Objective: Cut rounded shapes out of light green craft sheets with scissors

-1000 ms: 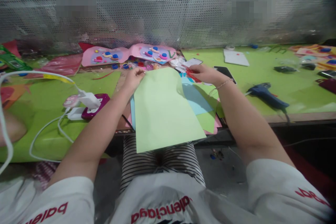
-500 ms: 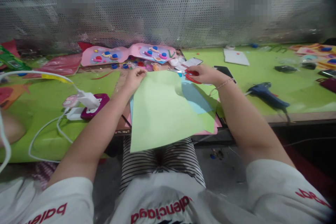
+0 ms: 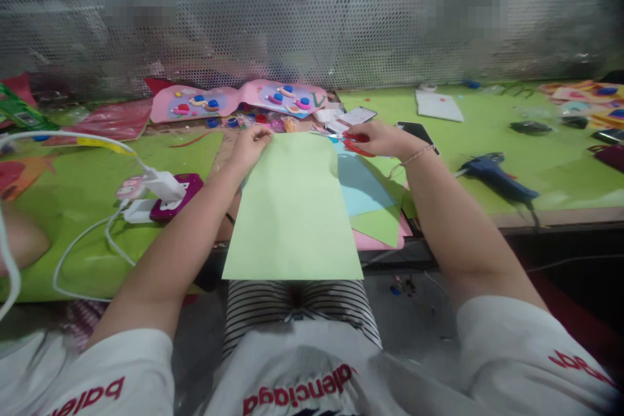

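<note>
My left hand (image 3: pixel 251 143) pinches the far left corner of a light green paper sheet (image 3: pixel 295 208), which reaches from the table's front edge out over my lap. My right hand (image 3: pixel 383 138) is closed on red-handled scissors (image 3: pixel 353 140) just beyond the sheet's far right corner, the blades pointing left. Under and to the right of the sheet lie a light blue sheet (image 3: pixel 363 185), another green sheet (image 3: pixel 383 221) and a pink sheet (image 3: pixel 377 240).
A blue glue gun (image 3: pixel 494 175) lies right of my forearm and a black phone (image 3: pixel 414 132) behind my wrist. On the left sit a white charger with cable (image 3: pixel 160 185) and a magenta case (image 3: pixel 180 198). Pink craft pieces with coloured beads (image 3: pixel 238 101) line the back by the perforated metal wall.
The green sheet has swung clockwise: its near edge moved left and now lies square to me. Both hands stayed nearly in place, the scissors settling at the sheet's far right corner.
</note>
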A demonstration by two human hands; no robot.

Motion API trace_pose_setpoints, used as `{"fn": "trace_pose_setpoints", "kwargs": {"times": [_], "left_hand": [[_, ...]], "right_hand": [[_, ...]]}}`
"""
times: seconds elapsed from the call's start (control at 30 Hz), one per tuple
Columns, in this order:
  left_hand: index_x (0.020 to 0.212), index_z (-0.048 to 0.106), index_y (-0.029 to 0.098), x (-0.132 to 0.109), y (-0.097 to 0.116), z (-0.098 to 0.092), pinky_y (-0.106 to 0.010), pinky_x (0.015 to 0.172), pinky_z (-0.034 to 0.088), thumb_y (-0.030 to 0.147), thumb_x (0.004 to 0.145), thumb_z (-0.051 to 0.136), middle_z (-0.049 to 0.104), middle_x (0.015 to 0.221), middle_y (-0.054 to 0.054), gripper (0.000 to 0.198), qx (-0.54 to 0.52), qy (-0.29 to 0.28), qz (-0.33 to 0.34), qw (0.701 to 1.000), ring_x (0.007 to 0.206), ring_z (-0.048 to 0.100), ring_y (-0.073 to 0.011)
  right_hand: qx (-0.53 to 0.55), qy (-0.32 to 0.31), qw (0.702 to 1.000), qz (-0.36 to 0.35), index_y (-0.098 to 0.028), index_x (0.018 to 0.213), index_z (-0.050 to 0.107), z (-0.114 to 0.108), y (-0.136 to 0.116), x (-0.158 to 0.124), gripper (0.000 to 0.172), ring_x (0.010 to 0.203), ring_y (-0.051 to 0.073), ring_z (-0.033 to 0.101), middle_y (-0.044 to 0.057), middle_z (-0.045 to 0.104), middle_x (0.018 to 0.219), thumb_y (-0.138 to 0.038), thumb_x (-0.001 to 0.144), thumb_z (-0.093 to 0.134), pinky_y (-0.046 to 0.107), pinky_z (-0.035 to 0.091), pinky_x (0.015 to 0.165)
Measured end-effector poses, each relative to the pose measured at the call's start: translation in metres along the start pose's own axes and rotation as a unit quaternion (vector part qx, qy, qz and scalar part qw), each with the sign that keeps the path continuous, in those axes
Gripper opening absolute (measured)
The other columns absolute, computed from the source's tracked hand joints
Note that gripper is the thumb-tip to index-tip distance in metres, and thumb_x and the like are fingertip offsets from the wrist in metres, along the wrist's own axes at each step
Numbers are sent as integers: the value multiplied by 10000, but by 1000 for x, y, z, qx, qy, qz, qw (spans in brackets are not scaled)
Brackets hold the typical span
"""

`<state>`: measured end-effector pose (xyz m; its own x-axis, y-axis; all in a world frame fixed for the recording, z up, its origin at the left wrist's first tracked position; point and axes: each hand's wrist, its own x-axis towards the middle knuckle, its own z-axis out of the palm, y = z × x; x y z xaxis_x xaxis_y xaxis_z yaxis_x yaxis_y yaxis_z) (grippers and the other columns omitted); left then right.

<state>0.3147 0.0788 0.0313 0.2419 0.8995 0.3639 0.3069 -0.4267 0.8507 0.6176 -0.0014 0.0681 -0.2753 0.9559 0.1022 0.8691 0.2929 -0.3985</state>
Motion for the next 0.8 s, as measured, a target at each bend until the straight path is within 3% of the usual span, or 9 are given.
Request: {"fn": "trace_pose_setpoints", "kwargs": {"times": [0.8], "left_hand": [[769,643,188,2,-2,1,-311,836,460,115,774,597,650,796,-18,86,7,5,-3,1000,812,596,-170]], "right_hand": [[31,-24,999,2,-177,779,594,0,3,0,352,620,131,425,22,530,679,-524,823,563,273,319,582]]}}
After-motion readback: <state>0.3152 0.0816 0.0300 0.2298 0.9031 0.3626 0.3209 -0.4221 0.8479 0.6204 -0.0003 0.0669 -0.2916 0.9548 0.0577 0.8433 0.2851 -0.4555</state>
